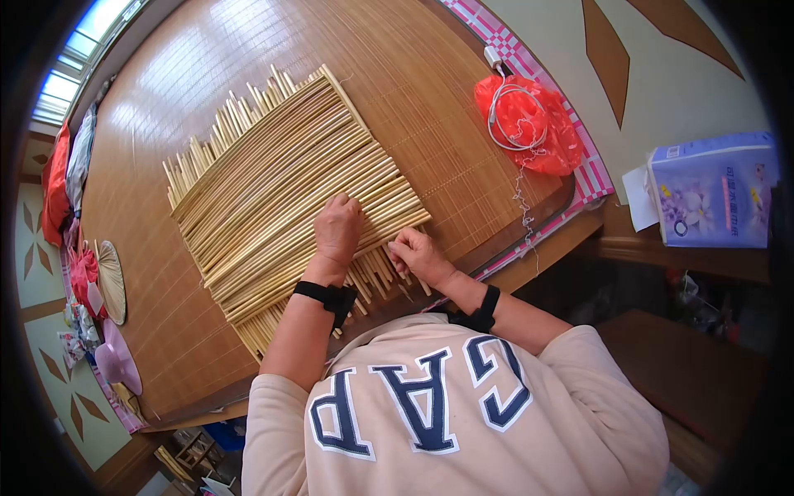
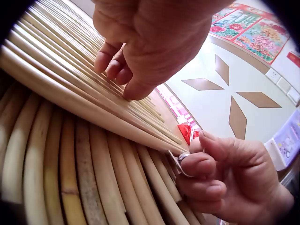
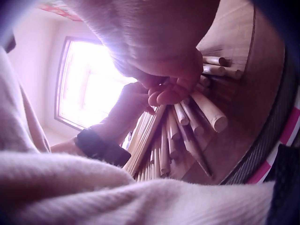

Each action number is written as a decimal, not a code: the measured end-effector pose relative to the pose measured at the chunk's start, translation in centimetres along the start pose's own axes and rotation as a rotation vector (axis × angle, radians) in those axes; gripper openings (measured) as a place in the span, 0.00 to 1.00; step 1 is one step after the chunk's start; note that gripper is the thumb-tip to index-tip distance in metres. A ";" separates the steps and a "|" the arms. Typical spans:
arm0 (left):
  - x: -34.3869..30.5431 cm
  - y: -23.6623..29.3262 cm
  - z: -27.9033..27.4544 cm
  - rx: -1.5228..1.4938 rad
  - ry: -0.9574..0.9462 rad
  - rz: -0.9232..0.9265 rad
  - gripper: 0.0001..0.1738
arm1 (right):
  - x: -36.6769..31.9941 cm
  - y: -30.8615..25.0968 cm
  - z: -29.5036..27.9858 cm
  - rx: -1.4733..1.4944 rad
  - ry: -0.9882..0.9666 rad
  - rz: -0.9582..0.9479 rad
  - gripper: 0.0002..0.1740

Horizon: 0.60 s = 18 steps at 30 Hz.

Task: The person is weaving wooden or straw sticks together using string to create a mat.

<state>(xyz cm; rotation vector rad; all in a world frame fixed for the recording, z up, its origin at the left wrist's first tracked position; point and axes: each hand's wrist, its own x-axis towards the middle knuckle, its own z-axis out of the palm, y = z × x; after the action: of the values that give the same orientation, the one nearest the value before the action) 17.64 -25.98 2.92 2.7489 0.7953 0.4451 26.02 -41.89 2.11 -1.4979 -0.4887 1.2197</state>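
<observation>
A square panel of pale plant stalks (image 1: 281, 174) lies on the table, the top row crossing a lower row (image 2: 101, 173) whose uneven ends jut out. My left hand (image 1: 338, 227) rests on the top row near its front edge. Its bent fingers and thumb (image 2: 133, 90) hold the stalks there. At the panel's near right corner is my right hand (image 1: 418, 255), with a ring (image 2: 183, 157) on one finger. It pinches a thin pale thread (image 2: 176, 165) beside the stalk ends. In the right wrist view, its curled fingers (image 3: 168, 95) hang close over the protruding lower stalks (image 3: 208, 112).
A red plastic bag (image 1: 542, 124) with a white cable (image 1: 496, 124) and loose string (image 1: 521, 202) lies at the table's right edge. Beyond it stands a purple tissue pack (image 1: 711, 194). A hand fan (image 1: 111, 281) and pink hat (image 1: 116, 360) lie along the left edge.
</observation>
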 end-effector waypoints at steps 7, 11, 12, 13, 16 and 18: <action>-0.4 -0.2 0.8 -0.035 0.086 0.000 0.05 | 0.1 1.1 0.1 -0.195 0.120 -0.255 0.13; -0.5 -0.1 0.4 -0.102 0.048 -0.078 0.06 | 0.0 0.7 0.3 -0.212 0.140 -0.268 0.13; -0.6 0.0 0.0 -0.102 0.048 -0.077 0.06 | -0.1 0.5 0.3 -0.162 0.127 -0.218 0.13; -0.6 0.2 -0.6 -0.133 0.006 -0.077 0.07 | -0.1 0.3 0.3 -0.111 0.113 -0.169 0.13; -0.6 0.2 -0.9 -0.167 -0.042 -0.076 0.09 | 0.1 0.6 0.3 -0.113 0.103 -0.144 0.13; -0.6 0.2 -0.8 -0.171 -0.045 -0.075 0.09 | 0.0 0.5 0.3 -0.120 0.104 -0.123 0.13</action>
<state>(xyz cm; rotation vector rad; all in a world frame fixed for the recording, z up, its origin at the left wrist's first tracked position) 16.95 -26.32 3.57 2.5536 0.8072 0.4143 25.62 -41.91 1.75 -1.6002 -0.5842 1.0261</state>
